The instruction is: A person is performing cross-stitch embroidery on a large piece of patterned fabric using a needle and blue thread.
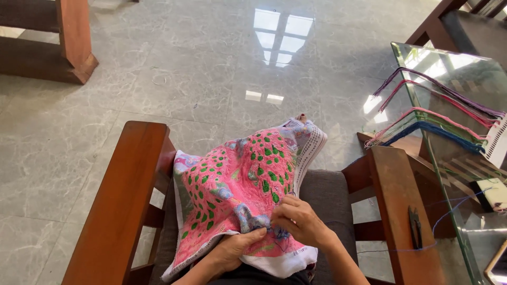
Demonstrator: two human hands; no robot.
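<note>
Hands (274,235) on pink embroidery cloth (232,195), wooden armrests (124,200), thread skeins (438,113) on glass table (465,174)

Sideways room is bounded by the left wooden armrest (119,206) and the right wooden armrest (404,211); on the latter, small dark snips (415,227) are laid; further right, passage is blocked by a glass table (449,158) draped with thread skeins (433,113); ahead, open tiled floor (211,74) is left free.

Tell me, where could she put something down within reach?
The left wooden armrest is bare. The right armrest has room above the small snips. The lap under the embroidery cloth and the thread-draped glass table are crowded.
</note>
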